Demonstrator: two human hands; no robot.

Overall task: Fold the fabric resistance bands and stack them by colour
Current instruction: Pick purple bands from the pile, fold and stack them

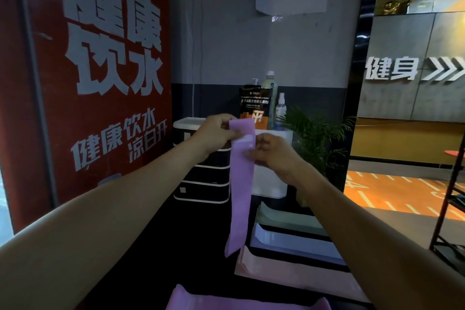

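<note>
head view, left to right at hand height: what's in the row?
Red poster → black drawer unit → left hand → purple band hanging between both hands → right hand → green plant → orange floor → black shelf frame.

On your left stands a red banner with white lettering (100, 83); far ahead, a black-and-white plastic drawer unit (203, 184), a clear spray bottle (280, 111) and a green potted plant (317, 138).
</note>
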